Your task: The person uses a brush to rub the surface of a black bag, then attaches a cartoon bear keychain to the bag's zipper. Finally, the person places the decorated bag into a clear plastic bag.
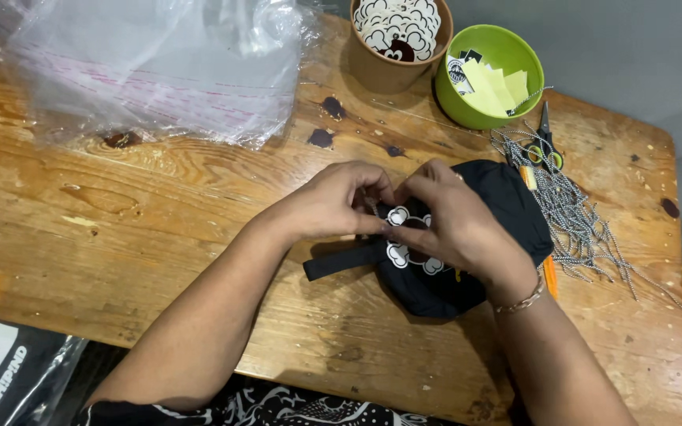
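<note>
The black folded fabric piece with a white cloud-shaped print (436,272) lies on the worn wooden table (120,229) right in front of me. My left hand (333,201) and my right hand (455,221) meet over its print, fingertips pinched together on something small there; what exactly they grip is hidden by my fingers. A black strap sticks out from the fabric toward my left. To the right lies a heap of black-and-white twisted cords (574,213), with small scissors (545,142) at its top. Beyond stand a green round bowl of paper tags (489,75) and a brown paper cup of printed round stickers (400,39). Far left, crumpled clear plastic bags (151,67).
</note>
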